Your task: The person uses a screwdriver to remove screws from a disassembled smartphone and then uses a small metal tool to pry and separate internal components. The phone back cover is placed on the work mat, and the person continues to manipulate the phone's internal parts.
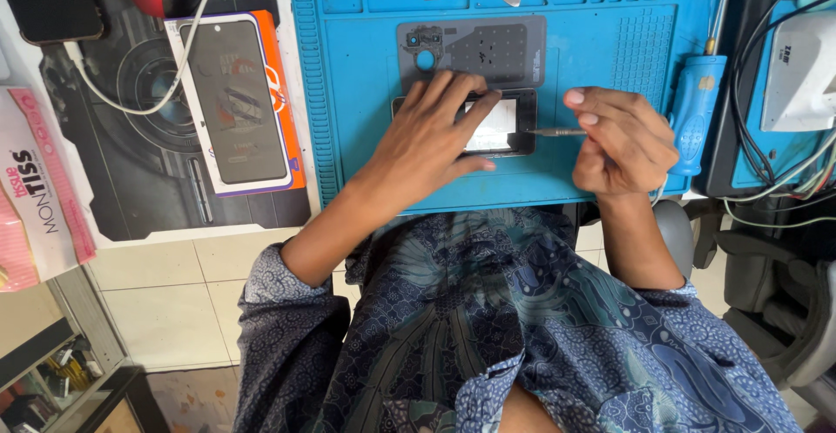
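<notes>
Phone [498, 126] on mat [366, 93]; back cover [488, 50] behind it; screwdriver [694, 106] right; boxed phone [235, 102] left.

Boxed phone [235, 102], blue screwdriver [694, 111], tissue pack [35, 189]

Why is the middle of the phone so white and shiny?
In the head view, glare whitens the opened phone under the left hand; the right hand and thin tool look sharp; the picture's edges bend slightly.
</notes>
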